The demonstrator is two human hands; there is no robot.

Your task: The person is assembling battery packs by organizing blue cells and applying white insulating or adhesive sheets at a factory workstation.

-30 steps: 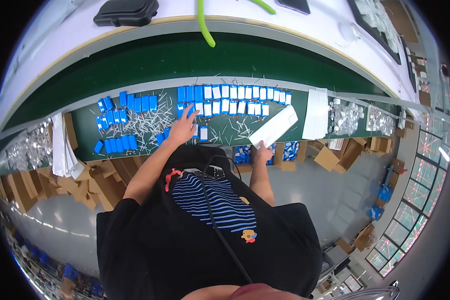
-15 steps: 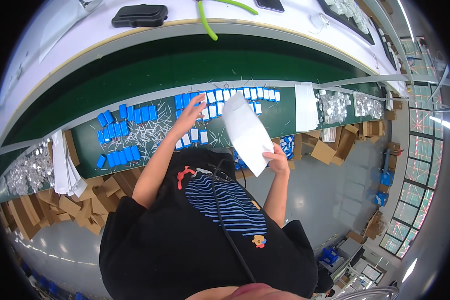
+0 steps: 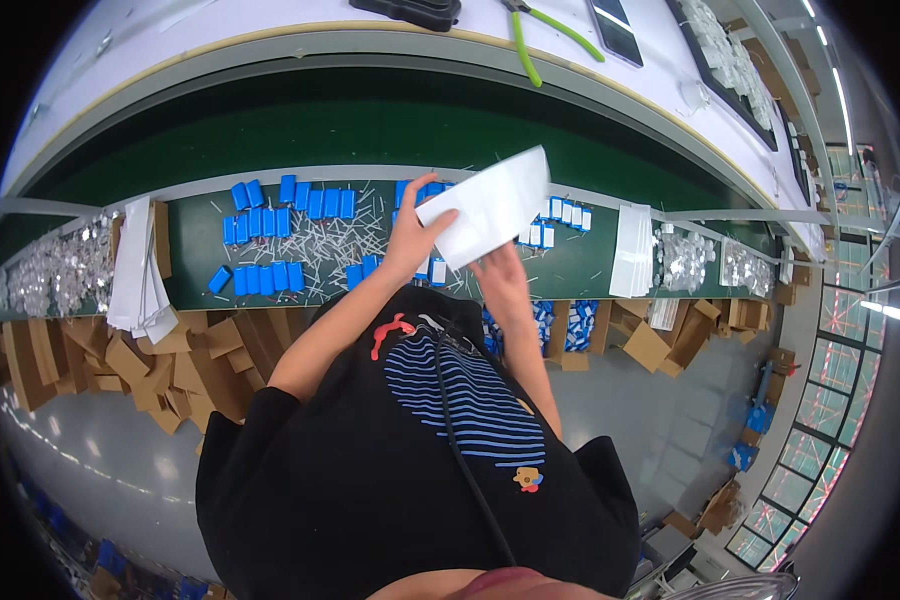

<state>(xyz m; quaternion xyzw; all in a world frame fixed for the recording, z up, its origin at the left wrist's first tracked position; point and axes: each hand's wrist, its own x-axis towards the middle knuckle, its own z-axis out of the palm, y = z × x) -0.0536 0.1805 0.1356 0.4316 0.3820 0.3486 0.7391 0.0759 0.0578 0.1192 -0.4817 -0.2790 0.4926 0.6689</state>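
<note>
My left hand (image 3: 416, 236) is closed on a white sheet (image 3: 495, 205), its thumb lying on top and its fingers behind. The sheet, likely paper, is tilted and spans the space above the green bench. My right hand (image 3: 505, 283) is at the sheet's near edge, fingers pointing up toward it; its fingertips are partly hidden, so whether they grip is unclear. Under the sheet, blue rectangular packs with white labels (image 3: 570, 213) stand in rows, partly covered. More blue packs without visible labels (image 3: 330, 204) stand to the left, among scattered thin white strips (image 3: 315, 245).
White sheets hang over the bench edge at left (image 3: 138, 270), and others lie at right (image 3: 632, 250). Clear-and-silver piles (image 3: 65, 265) sit at the left end. Cardboard boxes (image 3: 160, 370) crowd below the bench. A raised white shelf holds green-handled pliers (image 3: 525, 45) and a phone (image 3: 616, 32).
The white sheet has passed from my right hand into my left and turned, its far end now pointing up right. My right hand has moved left to its near edge. The view has shifted.
</note>
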